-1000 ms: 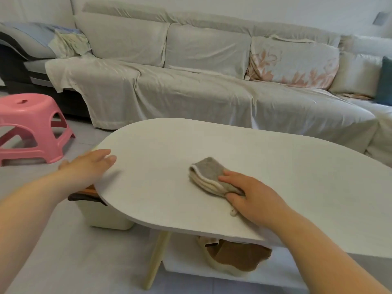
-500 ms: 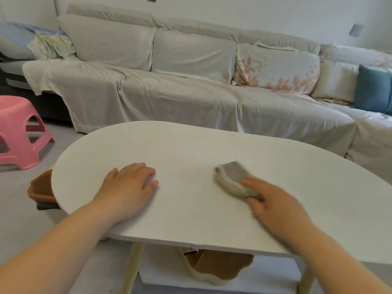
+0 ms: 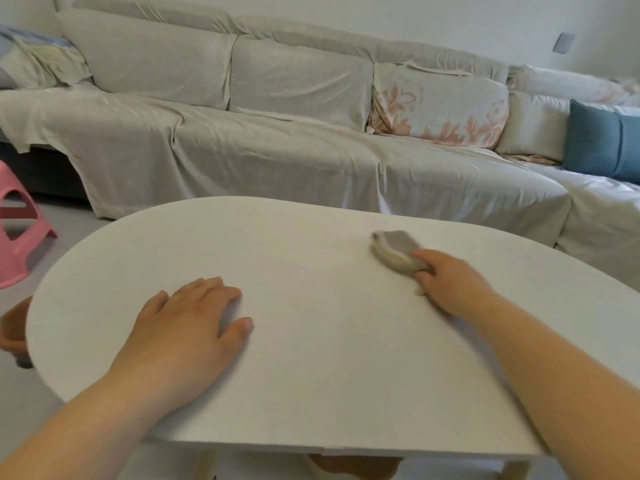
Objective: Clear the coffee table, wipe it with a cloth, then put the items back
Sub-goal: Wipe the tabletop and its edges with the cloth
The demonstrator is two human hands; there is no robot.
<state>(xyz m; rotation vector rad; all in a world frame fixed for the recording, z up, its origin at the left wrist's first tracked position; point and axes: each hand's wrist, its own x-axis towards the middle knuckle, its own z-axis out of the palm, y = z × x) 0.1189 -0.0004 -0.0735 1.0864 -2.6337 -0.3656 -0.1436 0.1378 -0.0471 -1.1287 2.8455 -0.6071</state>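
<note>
Grey folded cloth (image 3: 396, 250) lay on the coffee table (image 3: 311, 358) toward its far right portion, pressed down under the fingers of the right hand (image 3: 450, 282), which curled over its near edge. Left hand (image 3: 194, 327) rested flat and spread, palm down, holding nothing. In the head view the tabletop carried no items, so clearing appeared complete; wiping was judged under way, and returning the items was not yet done. Brown objects showed below the table, partly hidden.

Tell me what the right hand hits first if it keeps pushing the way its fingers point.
Nothing on the coffee table: right hand and cloth face bare tabletop, then the far edge, likely the sofa beyond.
</note>
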